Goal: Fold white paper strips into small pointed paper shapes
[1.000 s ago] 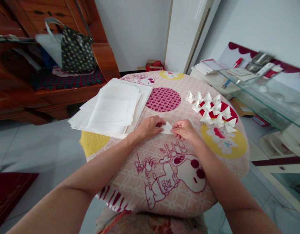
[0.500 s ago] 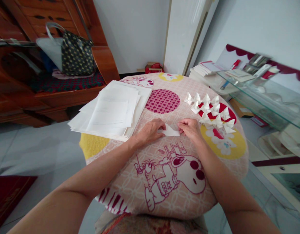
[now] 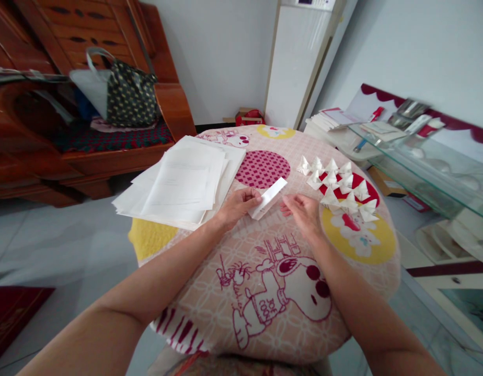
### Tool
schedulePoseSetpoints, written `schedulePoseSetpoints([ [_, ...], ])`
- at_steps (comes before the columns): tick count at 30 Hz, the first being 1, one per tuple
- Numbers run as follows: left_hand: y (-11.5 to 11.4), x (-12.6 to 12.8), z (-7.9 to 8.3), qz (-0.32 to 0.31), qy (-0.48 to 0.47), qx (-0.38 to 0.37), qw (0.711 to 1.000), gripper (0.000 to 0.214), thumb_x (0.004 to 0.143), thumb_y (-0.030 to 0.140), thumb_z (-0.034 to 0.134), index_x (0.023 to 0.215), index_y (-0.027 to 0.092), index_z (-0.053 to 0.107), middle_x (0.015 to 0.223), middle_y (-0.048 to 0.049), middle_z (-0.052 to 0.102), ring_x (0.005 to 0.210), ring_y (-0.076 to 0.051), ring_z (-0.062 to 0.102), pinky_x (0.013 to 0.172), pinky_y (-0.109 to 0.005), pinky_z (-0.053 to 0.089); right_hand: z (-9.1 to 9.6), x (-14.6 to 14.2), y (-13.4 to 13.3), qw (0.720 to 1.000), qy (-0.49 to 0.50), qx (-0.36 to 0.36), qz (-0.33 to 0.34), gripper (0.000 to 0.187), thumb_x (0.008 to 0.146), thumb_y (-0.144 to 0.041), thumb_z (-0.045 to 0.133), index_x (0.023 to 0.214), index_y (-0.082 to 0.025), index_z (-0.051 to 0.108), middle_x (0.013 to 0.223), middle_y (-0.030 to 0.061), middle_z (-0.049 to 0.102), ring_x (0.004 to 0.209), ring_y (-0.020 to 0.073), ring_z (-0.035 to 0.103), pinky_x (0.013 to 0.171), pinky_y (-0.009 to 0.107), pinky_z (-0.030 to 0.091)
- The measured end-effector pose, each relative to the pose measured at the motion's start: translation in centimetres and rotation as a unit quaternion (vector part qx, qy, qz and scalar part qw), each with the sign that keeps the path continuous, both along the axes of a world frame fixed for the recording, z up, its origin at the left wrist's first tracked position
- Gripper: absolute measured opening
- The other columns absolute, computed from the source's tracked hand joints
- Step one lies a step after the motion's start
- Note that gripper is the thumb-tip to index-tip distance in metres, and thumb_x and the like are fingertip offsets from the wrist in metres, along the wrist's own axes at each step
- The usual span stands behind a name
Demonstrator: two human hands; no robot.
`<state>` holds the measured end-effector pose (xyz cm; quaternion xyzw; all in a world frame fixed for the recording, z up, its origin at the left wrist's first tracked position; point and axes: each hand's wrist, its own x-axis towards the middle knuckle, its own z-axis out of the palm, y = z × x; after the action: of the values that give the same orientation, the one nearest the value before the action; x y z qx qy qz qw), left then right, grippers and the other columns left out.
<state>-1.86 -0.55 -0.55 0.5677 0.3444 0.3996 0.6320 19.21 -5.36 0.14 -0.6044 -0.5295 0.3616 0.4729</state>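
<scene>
Between thumb and fingers, my left hand (image 3: pixel 240 204) pinches a small folded piece of white paper (image 3: pixel 271 196), tilted up to the right above the table. My right hand (image 3: pixel 303 211) is just right of the paper, apart from it, fingers loosely spread and holding nothing. Beyond my right hand, several folded white paper shapes (image 3: pixel 345 180) with pointed tips stand in rows on the cloth. To the left of my left hand lies a loose stack of white sheets (image 3: pixel 182 183), the top ones faintly printed.
A patterned pink cloth (image 3: pixel 210 282) with a cartoon dog covers the round table. At the right stands a glass shelf (image 3: pixel 425 167) with papers and metal items. A wooden bench (image 3: pixel 119 151) at the left holds a dark patterned bag (image 3: pixel 131 94).
The folded paper has come off the cloth and turned to slant up in my left hand. My right hand has let go of it and opened.
</scene>
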Motion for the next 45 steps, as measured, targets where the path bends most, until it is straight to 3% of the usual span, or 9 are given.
schedulePoseSetpoints([
  [7,-0.5,0.6,0.1,-0.029,-0.011,0.001,1.000,0.018,0.081,0.023,0.075,0.081,0.014,0.060,0.076,-0.0004,0.067,0.068,-0.009,0.062,0.068,-0.024,0.051,0.6,-1.8,-0.9,0.988,0.116,-0.018,0.100,0.040,0.082,-0.052,0.071,0.101,-0.016,0.075,0.094,0.0099,0.077,0.082,0.0209,0.074,0.069,0.033,0.062],
  [13,-0.7,1.0,-0.4,-0.031,0.015,0.017,0.999,0.016,0.079,0.023,0.074,0.084,0.015,0.062,0.075,-0.0013,0.067,0.067,-0.010,0.061,0.064,-0.023,0.049,0.2,-2.3,-0.8,0.982,0.173,-0.027,0.073,0.030,0.072,-0.040,0.076,0.090,-0.015,0.078,0.082,0.0079,0.078,0.069,0.0193,0.071,0.064,0.033,0.058],
  [21,-1.4,1.3,0.1,0.044,0.106,0.153,0.982,0.011,0.077,0.018,0.073,0.081,0.016,0.063,0.078,-0.0004,0.067,0.070,-0.011,0.062,0.064,-0.023,0.051,-0.2,-2.6,-0.9,0.988,0.138,-0.007,0.070,0.018,0.073,-0.035,0.072,0.079,-0.018,0.075,0.072,0.0039,0.075,0.062,0.0186,0.069,0.060,0.031,0.057],
  [25,-1.8,1.3,0.5,0.033,0.121,0.180,0.976,0.012,0.082,0.018,0.068,0.094,0.015,0.068,0.085,-0.0044,0.073,0.076,-0.014,0.068,0.070,-0.025,0.055,-0.3,-2.5,-0.9,0.993,0.089,0.017,0.073,0.020,0.075,-0.036,0.071,0.079,-0.017,0.075,0.073,0.0045,0.075,0.065,0.0196,0.070,0.061,0.031,0.058],
  [30,-1.9,1.3,0.9,0.037,0.155,0.215,0.963,0.011,0.085,0.016,0.064,0.093,0.014,0.072,0.085,-0.0049,0.075,0.075,-0.013,0.069,0.069,-0.023,0.055,0.0,-2.4,-1.2,0.996,0.032,0.044,0.068,0.027,0.083,-0.043,0.066,0.076,-0.017,0.073,0.070,0.0043,0.073,0.064,0.0195,0.070,0.060,0.030,0.057],
  [39,-2.0,1.4,0.8,0.032,0.147,0.201,0.968,0.014,0.082,0.013,0.061,0.092,0.014,0.072,0.084,-0.0046,0.077,0.077,-0.014,0.071,0.070,-0.023,0.056,0.0,-2.1,-1.2,0.993,-0.016,0.069,0.090,0.029,0.088,-0.043,0.064,0.084,-0.016,0.074,0.071,0.0048,0.073,0.067,0.0199,0.070,0.062,0.029,0.054],
  [45,-2.0,1.5,0.8,0.048,0.168,0.206,0.963,0.014,0.080,0.013,0.063,0.091,0.015,0.072,0.081,-0.0029,0.075,0.073,-0.014,0.070,0.067,-0.022,0.054,0.2,-2.2,-1.2,0.991,-0.054,0.086,0.092,0.028,0.088,-0.042,0.063,0.077,-0.017,0.072,0.069,0.0039,0.071,0.065,0.0183,0.066,0.062,0.028,0.051],
])
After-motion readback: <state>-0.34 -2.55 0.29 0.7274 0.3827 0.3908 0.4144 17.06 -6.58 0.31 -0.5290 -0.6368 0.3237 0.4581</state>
